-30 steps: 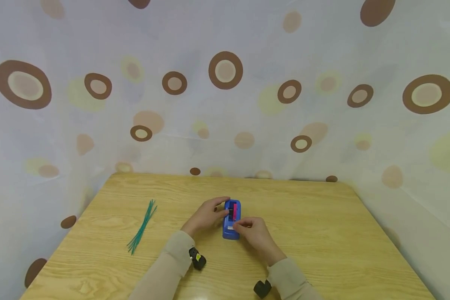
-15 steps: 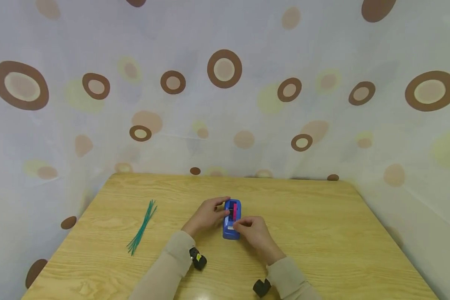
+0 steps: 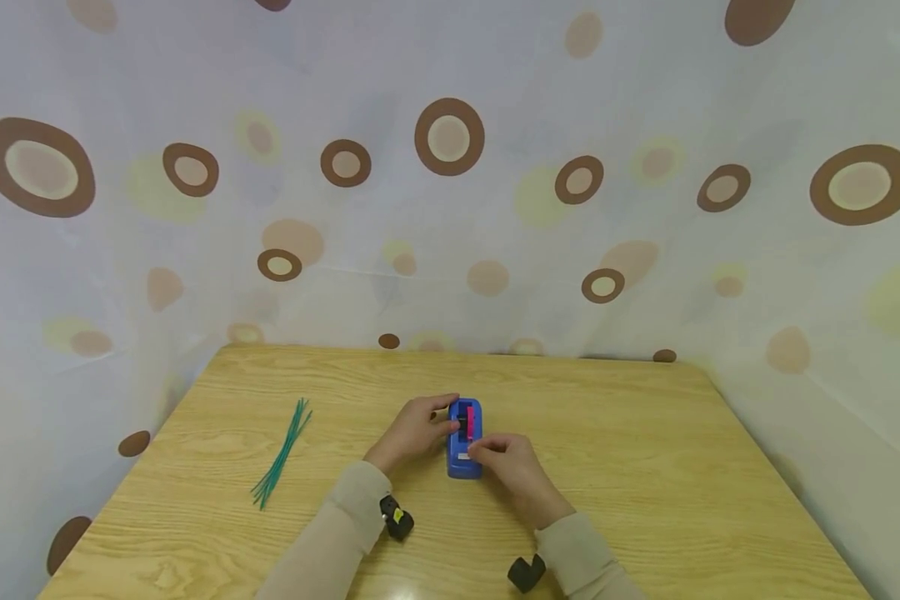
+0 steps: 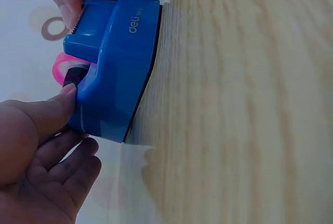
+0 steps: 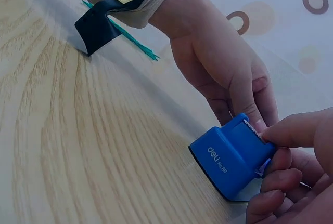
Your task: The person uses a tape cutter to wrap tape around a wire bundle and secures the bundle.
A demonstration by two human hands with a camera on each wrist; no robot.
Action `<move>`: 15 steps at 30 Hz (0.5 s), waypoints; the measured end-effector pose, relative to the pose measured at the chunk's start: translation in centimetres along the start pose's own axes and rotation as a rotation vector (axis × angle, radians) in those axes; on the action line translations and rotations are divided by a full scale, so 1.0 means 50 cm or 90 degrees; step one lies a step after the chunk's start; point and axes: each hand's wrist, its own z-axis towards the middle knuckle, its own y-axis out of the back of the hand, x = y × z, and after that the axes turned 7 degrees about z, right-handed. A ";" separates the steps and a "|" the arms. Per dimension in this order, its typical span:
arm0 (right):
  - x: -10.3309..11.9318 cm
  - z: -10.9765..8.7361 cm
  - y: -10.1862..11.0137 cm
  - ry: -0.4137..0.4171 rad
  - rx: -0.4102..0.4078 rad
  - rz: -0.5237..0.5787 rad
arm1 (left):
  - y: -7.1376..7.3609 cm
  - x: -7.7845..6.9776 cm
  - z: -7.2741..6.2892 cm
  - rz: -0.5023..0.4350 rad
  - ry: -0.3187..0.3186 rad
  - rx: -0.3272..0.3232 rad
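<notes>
Head view: blue plastic tape dispenser (image 3: 457, 447) upright on wooden desk (image 3: 630, 467). Left hand (image 3: 412, 432) grips end opposite white serrated cutter (image 5: 253, 129); right hand (image 3: 519, 473) pinches cutter edge. I judge body stiff, slick, fairly light; best held low by sides.

A pale, wood-grained table (image 3: 645, 467) (its far corners rounded) carries a blue tape dispenser (image 3: 463, 469) near the middle, set lengthwise from near to far. Well apart on the left lies a loose bundle of thin green strips (image 3: 280, 460), slanting, its far end further right.
</notes>
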 end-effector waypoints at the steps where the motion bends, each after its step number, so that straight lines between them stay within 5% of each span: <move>1: -0.001 0.001 -0.001 -0.005 -0.001 0.013 | 0.000 0.000 0.000 0.001 -0.001 0.002; 5: 0.002 0.002 -0.005 -0.015 -0.003 0.069 | 0.000 0.001 0.001 -0.002 -0.009 0.005; 15: 0.025 -0.021 -0.014 -0.022 -0.029 0.020 | 0.000 0.002 -0.002 -0.017 -0.006 0.008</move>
